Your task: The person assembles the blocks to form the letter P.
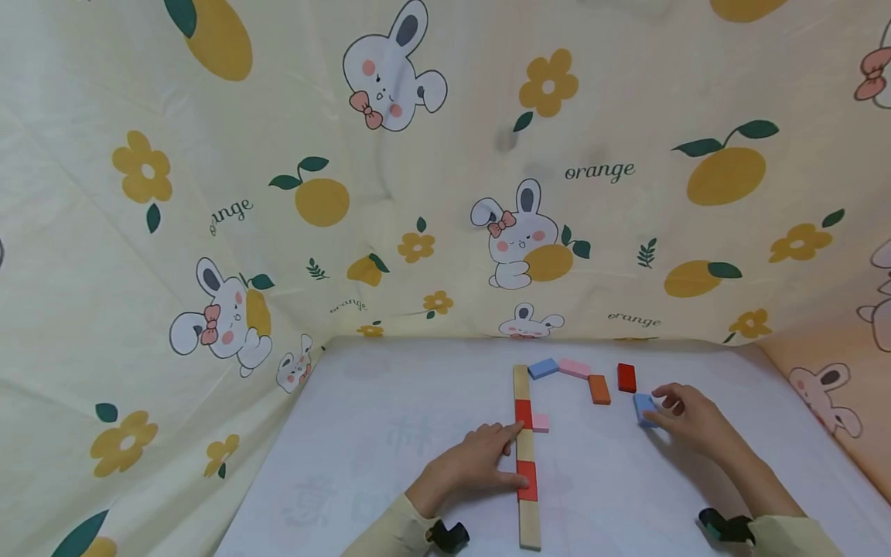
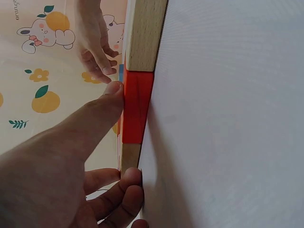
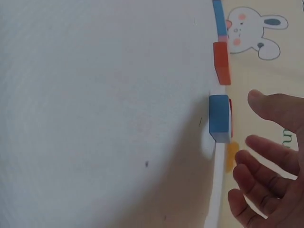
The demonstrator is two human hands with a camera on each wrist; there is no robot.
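A straight row of wooden and red blocks (image 1: 525, 446) runs from back to front across the white table. My left hand (image 1: 476, 458) lies at its left side, index fingertip on the upper red block (image 1: 524, 414) and thumb tip on the lower red block (image 1: 527, 480). In the left wrist view the thumb rests along a red block (image 2: 136, 107) while other fingertips touch near a wooden one. Over at the right, my right hand (image 1: 696, 418) is by a blue block (image 1: 646, 410), thumb and fingers spread. The right wrist view shows a gap between fingers and blue block (image 3: 219, 116).
Beside the row sits a pink block (image 1: 541, 423). Farther back lie another blue block (image 1: 543, 368), another pink block (image 1: 574, 367), an orange block (image 1: 599, 389) and a dark red block (image 1: 626, 377). A printed curtain (image 1: 431, 170) hangs behind the table (image 1: 362, 449).
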